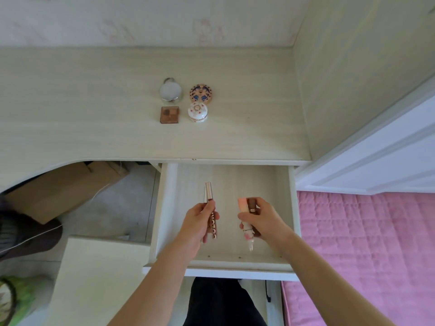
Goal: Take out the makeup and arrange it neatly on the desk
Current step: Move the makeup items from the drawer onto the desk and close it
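Pale wood-grain desk, set against a wall with faded floral paper; four makeup items stood on its top in a two-by-two block, close together but apart. Back row: a round white compact with a silver rim and small ring on the left, a round patterned compact in tan, blue and red on the right. Front row: a square brown eyeshadow palette on the left, a small white domed jar with a pink floral lid on the right. Below the desk edge an open pale wooden drawer was pulled out toward the person. Left hand, over the drawer, gripped a slim rose-gold and brown lip-gloss tube with thumb and curled fingers, the capped end pointing toward the desk. Right hand, also over the drawer, clenched two items together: a peach-pink and white tube and a dark brown tube with a gold band (lower ends partly hidden by the fingers). Beside the drawer: a brown cardboard box under the desk at left, a white surface below it, and a pink quilted cover at right.
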Motion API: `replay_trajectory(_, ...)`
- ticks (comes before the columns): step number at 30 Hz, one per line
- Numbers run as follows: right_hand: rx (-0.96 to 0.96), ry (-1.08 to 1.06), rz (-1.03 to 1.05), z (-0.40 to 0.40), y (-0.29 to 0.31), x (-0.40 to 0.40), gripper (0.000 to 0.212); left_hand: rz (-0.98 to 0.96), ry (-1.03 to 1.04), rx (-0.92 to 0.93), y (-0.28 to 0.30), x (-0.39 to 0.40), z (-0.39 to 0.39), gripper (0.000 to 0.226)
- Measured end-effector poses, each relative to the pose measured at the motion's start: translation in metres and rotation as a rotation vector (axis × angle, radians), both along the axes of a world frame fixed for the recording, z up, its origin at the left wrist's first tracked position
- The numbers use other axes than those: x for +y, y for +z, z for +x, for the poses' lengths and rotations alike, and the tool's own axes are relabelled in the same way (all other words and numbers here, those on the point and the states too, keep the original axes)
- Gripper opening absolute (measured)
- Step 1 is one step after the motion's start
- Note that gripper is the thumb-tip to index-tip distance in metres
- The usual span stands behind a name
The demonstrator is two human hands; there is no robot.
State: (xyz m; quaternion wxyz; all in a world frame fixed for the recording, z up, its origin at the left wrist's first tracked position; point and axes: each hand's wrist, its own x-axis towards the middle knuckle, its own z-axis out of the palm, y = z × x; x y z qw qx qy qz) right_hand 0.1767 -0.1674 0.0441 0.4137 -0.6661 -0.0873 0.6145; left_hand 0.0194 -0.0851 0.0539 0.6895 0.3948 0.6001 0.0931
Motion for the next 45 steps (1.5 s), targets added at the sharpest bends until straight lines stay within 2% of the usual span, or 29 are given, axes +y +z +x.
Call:
replay_trajectory(6, 0.092, -0.152, 0.075, 0.021, 0.018, 0.022, 0.033, 0.099, -0.055, 0.033, 0.023, 0.013, 0.03, 0.031)
replay_trajectory(16, -0.065, -0.197, 0.078, 0.059, 0.034, 0.087, 0.025, 0.239, -0.079, 0.142, 0.032, 0.078, 0.079, 0.024)
replay_trajectory(21, -0.18, -0.246, 0.044, 0.088, 0.031, 0.144, 0.013, 0.304, -0.144, 0.12, 0.03, 0.138, 0.12, 0.017)
replay_trajectory(24, -0.213, -0.253, 0.033, 0.103, 0.025, 0.179, 0.016, 0.322, -0.232, 0.15, 0.021, 0.173, 0.143, 0.018)
replay_trajectory(27, -0.308, -0.19, 0.002, 0.117, 0.013, 0.211, 0.02, 0.344, -0.314, 0.2, 0.01, 0.202, 0.166, 0.019)
replay_trajectory(30, -0.447, -0.097, 0.006, 0.126, 0.006, 0.236, 0.01, 0.399, -0.42, 0.331, 0.001, 0.221, 0.186, 0.021)
replay_trajectory(33, -0.536, -0.041, 0.023, 0.132, -0.001, 0.257, 0.022, 0.463, -0.492, 0.426, -0.008, 0.233, 0.201, 0.023)
replay_trajectory(37, -0.728, 0.012, -0.008, 0.14, -0.01, 0.277, 0.025, 0.494, -0.561, 0.513, -0.013, 0.245, 0.215, 0.031)
replay_trajectory(41, -0.817, 0.037, -0.005, 0.143, -0.015, 0.29, 0.021, 0.474, -0.5, 0.5, -0.013, 0.254, 0.221, 0.032)
replay_trajectory(45, -0.94, 0.154, -0.026, 0.145, -0.014, 0.295, 0.031, 0.479, -0.525, 0.509, -0.014, 0.262, 0.222, 0.031)
